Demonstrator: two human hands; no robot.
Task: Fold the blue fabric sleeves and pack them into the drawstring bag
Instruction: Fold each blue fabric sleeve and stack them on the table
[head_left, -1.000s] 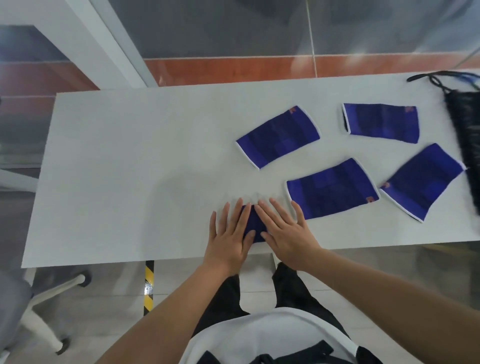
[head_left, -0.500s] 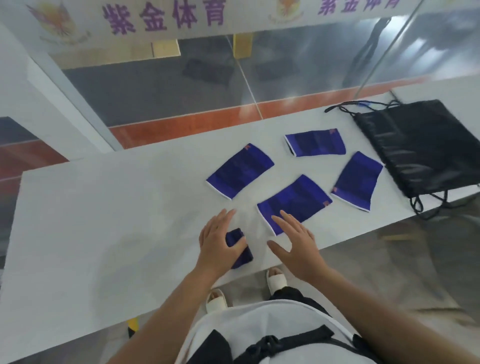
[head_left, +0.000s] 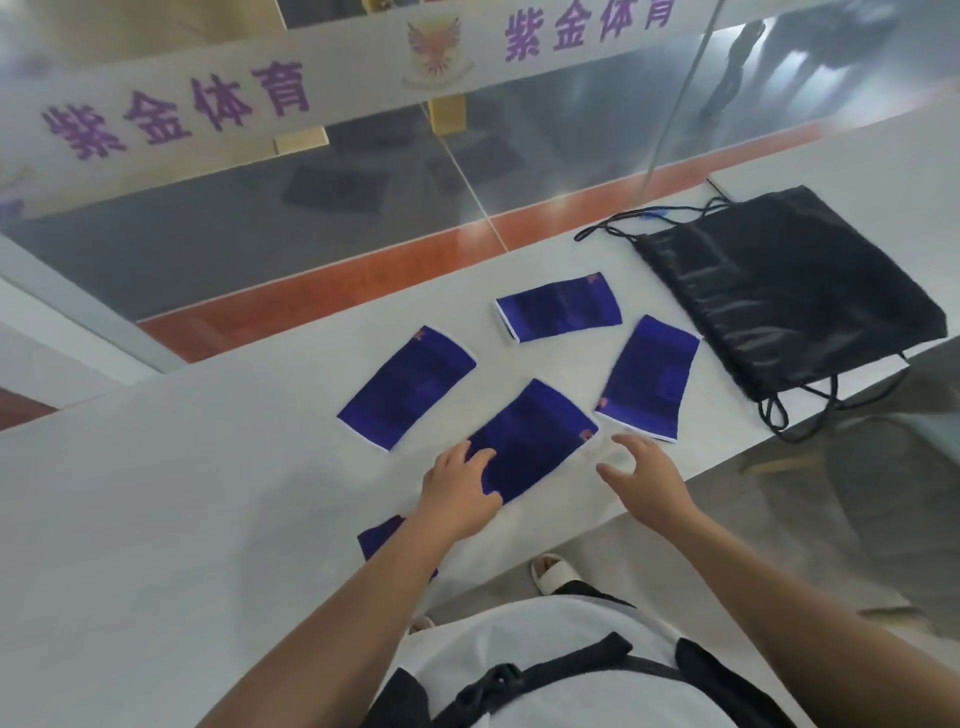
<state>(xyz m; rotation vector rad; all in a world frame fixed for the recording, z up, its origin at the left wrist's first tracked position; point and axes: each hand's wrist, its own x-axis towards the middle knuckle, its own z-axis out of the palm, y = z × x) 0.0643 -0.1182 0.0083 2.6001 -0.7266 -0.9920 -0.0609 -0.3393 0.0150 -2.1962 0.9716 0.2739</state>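
Head view, the only one:

- White table (head_left: 156, 519) along a glass wall (head_left: 260, 249); a banner (head_left: 332, 78) with purple characters runs across the glass.
- Four blue sleeves lie flat and unfolded, in a loose cluster, none touching:
  - middle sleeve (head_left: 540, 436), nearest the person
  - left sleeve (head_left: 408, 387)
  - far sleeve (head_left: 561, 306)
  - right sleeve (head_left: 649, 379)
- The fifth, a folded sleeve (head_left: 376, 535), sits by the table's near edge. It is mostly hidden under the left forearm, only a dark blue corner showing.
- Black drawstring bag (head_left: 789, 291) lies flat at the right end of the table, cords trailing off both ends. The near cords hang over the table edge. It is close to the right sleeve but apart from it. Can't tell if the mouth is open.
- Left hand (head_left: 457, 493) is on the near-left corner of the middle sleeve. The fingers lie on top of the cloth, lightly bent, palm down.
- Right hand (head_left: 644, 478) is at the table's near edge, between the middle and right sleeves. Fingers are spread and relaxed, nothing in it. Can't tell whether it touches the tabletop or hangs just above; the frame is blurred there.
- Below the table: tiled floor and a white shoe (head_left: 553, 569). The person wears a white top with a black strap (head_left: 545, 675).
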